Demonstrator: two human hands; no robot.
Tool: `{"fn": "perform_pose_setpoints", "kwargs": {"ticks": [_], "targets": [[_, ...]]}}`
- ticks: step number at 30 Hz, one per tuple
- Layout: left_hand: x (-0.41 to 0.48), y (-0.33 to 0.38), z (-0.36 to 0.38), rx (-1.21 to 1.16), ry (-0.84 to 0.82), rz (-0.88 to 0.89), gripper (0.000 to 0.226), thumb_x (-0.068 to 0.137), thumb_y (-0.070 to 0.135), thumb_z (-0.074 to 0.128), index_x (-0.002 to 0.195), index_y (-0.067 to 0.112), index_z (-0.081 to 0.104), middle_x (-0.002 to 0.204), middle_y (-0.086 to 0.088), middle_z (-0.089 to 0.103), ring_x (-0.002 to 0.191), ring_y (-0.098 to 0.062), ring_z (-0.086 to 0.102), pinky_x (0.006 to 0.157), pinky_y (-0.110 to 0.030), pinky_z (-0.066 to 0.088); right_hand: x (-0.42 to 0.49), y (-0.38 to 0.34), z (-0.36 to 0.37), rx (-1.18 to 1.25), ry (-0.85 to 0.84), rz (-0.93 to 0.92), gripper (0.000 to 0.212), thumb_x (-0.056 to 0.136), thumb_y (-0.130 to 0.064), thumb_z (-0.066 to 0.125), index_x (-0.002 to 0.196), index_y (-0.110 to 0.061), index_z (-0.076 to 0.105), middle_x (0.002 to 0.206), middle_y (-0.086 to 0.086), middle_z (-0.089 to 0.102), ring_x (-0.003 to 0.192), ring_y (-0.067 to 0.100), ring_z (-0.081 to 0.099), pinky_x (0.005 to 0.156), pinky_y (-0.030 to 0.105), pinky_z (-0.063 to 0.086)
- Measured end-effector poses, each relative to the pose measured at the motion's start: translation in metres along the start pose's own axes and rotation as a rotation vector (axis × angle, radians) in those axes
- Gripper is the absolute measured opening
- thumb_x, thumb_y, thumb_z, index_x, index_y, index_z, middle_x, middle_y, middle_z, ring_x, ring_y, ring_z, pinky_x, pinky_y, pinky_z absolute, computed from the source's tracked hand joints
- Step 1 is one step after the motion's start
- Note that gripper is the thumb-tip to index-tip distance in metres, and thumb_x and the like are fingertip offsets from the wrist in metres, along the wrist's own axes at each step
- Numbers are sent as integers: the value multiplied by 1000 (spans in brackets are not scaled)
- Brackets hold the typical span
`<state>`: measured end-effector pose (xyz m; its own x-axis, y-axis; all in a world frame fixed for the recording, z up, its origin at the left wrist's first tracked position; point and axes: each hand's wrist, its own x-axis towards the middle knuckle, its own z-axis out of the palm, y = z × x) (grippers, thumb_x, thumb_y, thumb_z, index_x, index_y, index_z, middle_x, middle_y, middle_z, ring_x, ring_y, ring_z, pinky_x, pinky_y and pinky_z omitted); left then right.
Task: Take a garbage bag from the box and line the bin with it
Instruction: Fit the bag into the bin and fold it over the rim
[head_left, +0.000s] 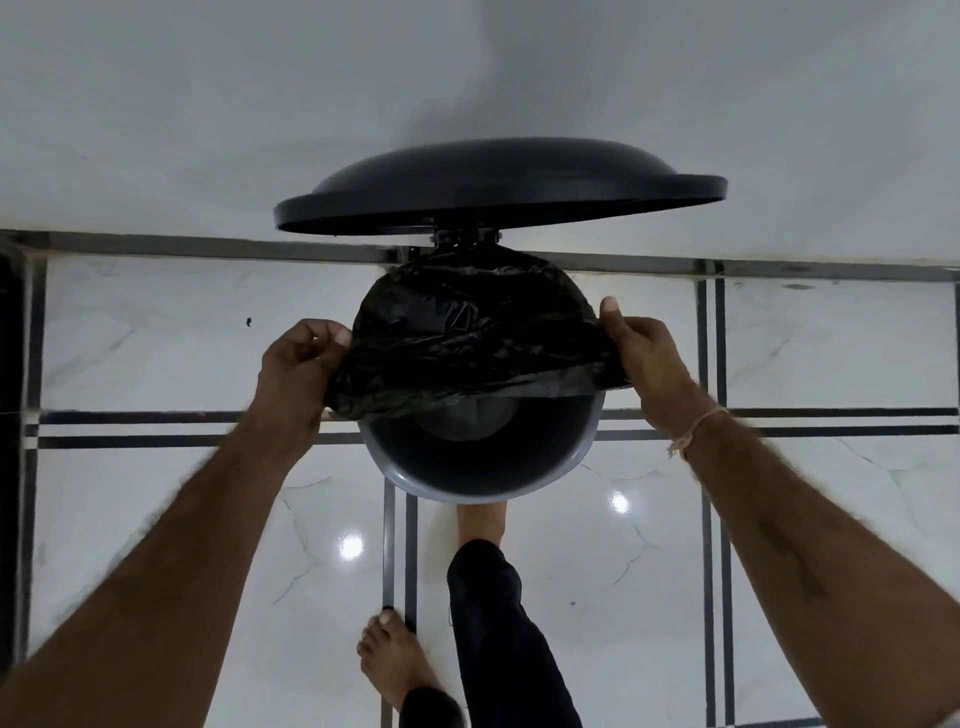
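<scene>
Hands at either side of a round grey plastic bin (470, 496) hold a crinkled black plastic garbage bag (478, 338) stretched across the bin's mouth. The bag covers the far half of the opening, and its near edge runs straight from left to right. The near half is uncovered and shows the dark inside.

The left hand (301, 369) has its grip clamped on the bag's left edge, thumb and curled fingers pinching the plastic just outside the rim. The right hand (649, 358) has its grip clamped on the right edge, thumb on top; a pale thread band (696, 431) circles that wrist.

The bin's domed black plastic lid (498, 182) stands raised on its hinge at the far side, against a plain white wall (467, 78). A bare foot (480, 522) below a black trouser leg (493, 623) sits at the bin's near base, and a second bare foot (389, 654) stands nearer on the glossy white tiled floor (156, 338) with its dark inlaid stripes.
</scene>
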<state>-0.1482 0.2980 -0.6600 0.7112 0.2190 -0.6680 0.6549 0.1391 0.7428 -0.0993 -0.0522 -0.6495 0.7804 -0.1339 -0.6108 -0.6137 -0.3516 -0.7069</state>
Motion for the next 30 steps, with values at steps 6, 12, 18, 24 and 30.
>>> {"fn": "perform_pose_setpoints", "kwargs": {"ticks": [6,12,18,24,30], "targets": [[-25,-17,-5,-72,-52,10,21,98,5,62,116,14,66,93,-5,73,64,-11,67,57,-23,54,-38,23,4,68,10,-1,23,102,-27,65,100,-8,78,80,2,72,75,12,67,64,22,56],[-34,-28,3,-250,91,-153,8,98,6,64,104,10,68,73,1,74,64,-12,63,58,-20,53,-54,33,16,407,101,109,26,101,-6,63,126,0,70,89,5,72,67,8,68,62,19,54],[-35,-29,0,-343,90,-380,18,97,29,67,93,11,69,74,2,74,67,-13,67,52,-21,55,-51,44,9,583,97,295,29,105,-3,54,130,1,68,89,8,72,63,15,54,49,21,45],[-36,-30,-1,-384,109,-411,22,102,27,58,91,9,66,82,-3,74,65,-13,71,50,-19,56,-60,47,13,595,154,458,22,101,-16,65,122,-18,73,92,0,70,69,14,54,57,22,43],[-44,-30,3,-712,195,-552,25,100,32,59,86,12,63,65,5,75,48,0,64,42,-9,43,-73,54,18,676,189,640,20,97,-32,71,83,-20,64,76,-4,61,54,8,54,37,16,32]]}}
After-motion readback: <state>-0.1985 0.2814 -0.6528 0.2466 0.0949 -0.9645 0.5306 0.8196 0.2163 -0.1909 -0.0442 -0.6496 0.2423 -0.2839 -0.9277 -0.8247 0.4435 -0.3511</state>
